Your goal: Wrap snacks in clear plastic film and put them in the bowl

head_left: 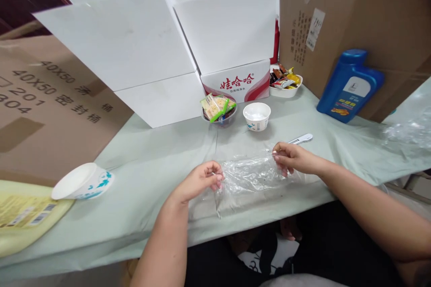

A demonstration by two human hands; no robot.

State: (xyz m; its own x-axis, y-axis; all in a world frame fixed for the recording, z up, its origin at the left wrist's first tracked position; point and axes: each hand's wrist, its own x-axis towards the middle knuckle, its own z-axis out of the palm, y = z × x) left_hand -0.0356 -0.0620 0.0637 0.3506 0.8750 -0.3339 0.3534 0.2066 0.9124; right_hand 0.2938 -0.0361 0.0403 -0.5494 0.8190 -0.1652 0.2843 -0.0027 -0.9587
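Head view: clear bowl [219, 119] beyond the fingers, between the hands, heaped with wrapped snacks, green-edged cracker packs [215, 106] on top. White paper bowl [257, 116] with turquoise print just right of it; can't make out its contents. White dish [285, 91] farther off, past the right fingers, full of glossy red, brown and yellow wrapped sweets [284, 77]. Second printed paper bowl [84, 181] well left of the left fingers, plain white inside.

Clear plastic film [251, 175] lies between the two hands on the pale green cloth [161, 157]: thin, shiny, crumpled. Left hand [204, 179] has thumb and fingertips nearly closed, pinching its left end; right hand [291, 158], fingers curled, grips the right end. White utility knife [303, 139] just beyond the right knuckles.
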